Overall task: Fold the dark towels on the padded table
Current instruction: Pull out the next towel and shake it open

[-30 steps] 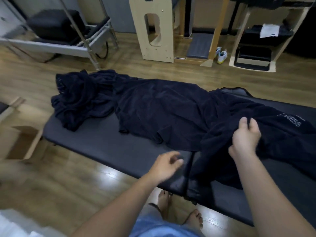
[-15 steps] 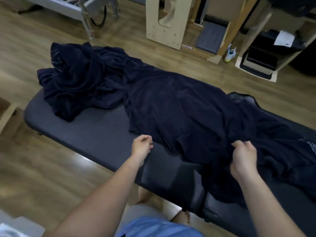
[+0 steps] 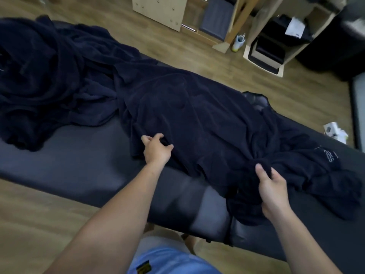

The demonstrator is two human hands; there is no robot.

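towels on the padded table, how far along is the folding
Nothing looks folded yet. In hand: right hand grips bunched towel cloth; left hand curls at the near edge of the spread towel, grip unclear. Left: that towel plus the crumpled heap at the left end of the padded table.
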